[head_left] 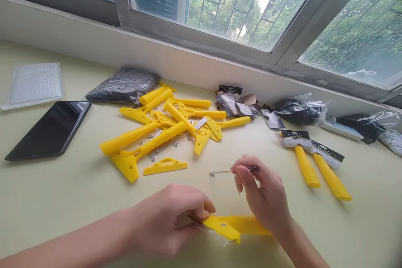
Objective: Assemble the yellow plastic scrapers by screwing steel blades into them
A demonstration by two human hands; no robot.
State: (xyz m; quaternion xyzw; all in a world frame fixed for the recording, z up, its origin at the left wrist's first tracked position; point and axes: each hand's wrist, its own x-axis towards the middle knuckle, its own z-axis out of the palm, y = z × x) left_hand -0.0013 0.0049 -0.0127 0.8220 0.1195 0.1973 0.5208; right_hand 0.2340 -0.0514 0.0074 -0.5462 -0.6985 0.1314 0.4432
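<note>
Yellow plastic lay in both light and shadow beneath the window (229,6), where you worked at a pale green worktop (78,192). Your left hand (169,213) was curled closed, thumb and fingers pinching the head of a scraper (248,224) at the near edge of the scene. Its handle ran to the right, passing behind your right wrist; whether the two touched, you could not tell from this angle. Your right hand (266,192) was half curled, thumb and forefinger gripping a thin screwdriver (226,171) near its dark handle, the other fingers loosely bent. At the driver's tip sat a cluster of small metal pieces (212,173), too small to tell apart.

Those bits posed the likeliest trouble: a jolt of the wrist could have scattered them across the worktop, perhaps among the loose hardware (176,144) by the heaped yellow scrapers (160,136). Beneath the head you held, a shiny strip (230,242) showed, blurred enough that blade or wrapping could not be settled. Were it a blade, a slipping pinch could have cut your fingers. The head appeared tilted and held only by your left hand, so pushing hard with the driver might have twisted it. Just beyond, a loose yellow plate (165,166) lay within range of a stray knuckle, easily knocked toward the pile.
</note>
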